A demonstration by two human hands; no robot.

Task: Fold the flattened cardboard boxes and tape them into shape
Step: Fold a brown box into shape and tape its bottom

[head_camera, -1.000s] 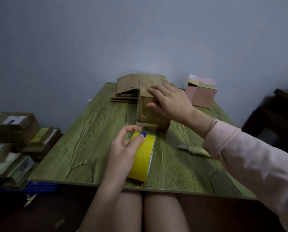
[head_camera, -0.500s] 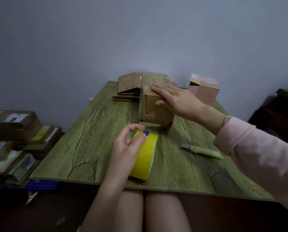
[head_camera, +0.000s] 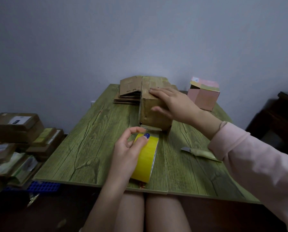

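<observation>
Green wood-grain table [head_camera: 83, 148]. At its far middle, folded cardboard box [head_camera: 154, 117], pressed from above by the straight fingers of the right hand [head_camera: 176, 102], thumb against the near face. Behind on the left, stack of flattened boxes [head_camera: 128, 91]; to the right, pink box [head_camera: 205, 96]. Nearer, left hand [head_camera: 128, 151] curled round a yellow tape roll [head_camera: 146, 161] standing on edge, tape strip [head_camera: 151, 128] reaching the cardboard box's lower edge. Knife [head_camera: 198, 152] lying at right.

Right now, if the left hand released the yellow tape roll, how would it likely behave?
The tape roll seems to stand on its round edge on the table, so it would probably roll or tip flat. The strip running to the cardboard box might hold it back. It looks thickly wound, so likely stiff and fairly heavy.
</observation>
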